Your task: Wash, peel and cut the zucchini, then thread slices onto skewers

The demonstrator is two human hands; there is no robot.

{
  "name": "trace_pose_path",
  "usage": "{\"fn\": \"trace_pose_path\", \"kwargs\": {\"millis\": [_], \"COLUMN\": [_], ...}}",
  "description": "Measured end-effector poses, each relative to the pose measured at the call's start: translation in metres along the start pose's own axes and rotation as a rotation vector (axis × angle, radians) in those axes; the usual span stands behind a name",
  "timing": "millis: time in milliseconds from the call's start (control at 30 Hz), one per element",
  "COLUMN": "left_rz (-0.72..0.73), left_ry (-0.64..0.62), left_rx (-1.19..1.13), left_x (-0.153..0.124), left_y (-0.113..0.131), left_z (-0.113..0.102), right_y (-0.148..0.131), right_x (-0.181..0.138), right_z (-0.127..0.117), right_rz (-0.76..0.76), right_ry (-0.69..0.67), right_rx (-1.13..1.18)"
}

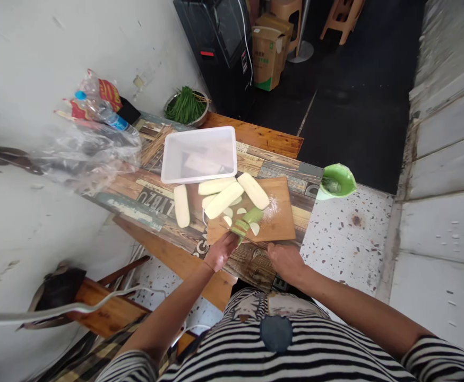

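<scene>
Green-skinned slices threaded on a thin skewer; lying at the cutting board's near edge.

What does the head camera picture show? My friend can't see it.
A left hand holds green-skinned slices on a wooden cutting board, with the right hand at the board's near edge. Peeled pale pieces lie beside an empty plastic tub.

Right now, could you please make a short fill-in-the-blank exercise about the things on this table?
1. The left hand holds a green piece of vegetable on the wooden ____ board.
2. The clear plastic rectangular tub lies ____ the board, toward the wall.
3. The round metal bowl holds long ____ stalks.
4. The right hand rests at the board's ____ edge.

Missing words: cutting; beyond; green; near
</scene>
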State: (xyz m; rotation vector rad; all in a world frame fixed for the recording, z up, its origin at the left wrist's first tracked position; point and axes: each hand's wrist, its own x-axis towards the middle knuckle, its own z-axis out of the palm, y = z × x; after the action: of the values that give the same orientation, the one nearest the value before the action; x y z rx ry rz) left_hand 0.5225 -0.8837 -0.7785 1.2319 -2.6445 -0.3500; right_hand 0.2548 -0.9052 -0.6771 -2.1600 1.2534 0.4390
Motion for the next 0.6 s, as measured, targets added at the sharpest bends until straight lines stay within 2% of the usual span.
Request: {"fn": "trace_pose_path", "kwargs": {"millis": [167,433,600], "left_rz": [-0.008,-0.001,0.003], "left_ry": [0.018,-0.052,-0.129], "left_rx": [-0.031,-0.034,0.005], "left_x": [-0.001,-0.010,-0.014], "left_y": [0.002,0.000,-0.007], "left_z": [-0.001,-0.002,-0.003], "right_y": [-0.001,0.008,0.018], "right_x": [0.006,0.025,0.028], "right_z": [0.005,0.018,0.016], "right_rz": [0.017,0.021,0.036], "right_ry": [-0.038,-0.046,-0.030], "right_rx": [0.009,0.033,0.042]}}
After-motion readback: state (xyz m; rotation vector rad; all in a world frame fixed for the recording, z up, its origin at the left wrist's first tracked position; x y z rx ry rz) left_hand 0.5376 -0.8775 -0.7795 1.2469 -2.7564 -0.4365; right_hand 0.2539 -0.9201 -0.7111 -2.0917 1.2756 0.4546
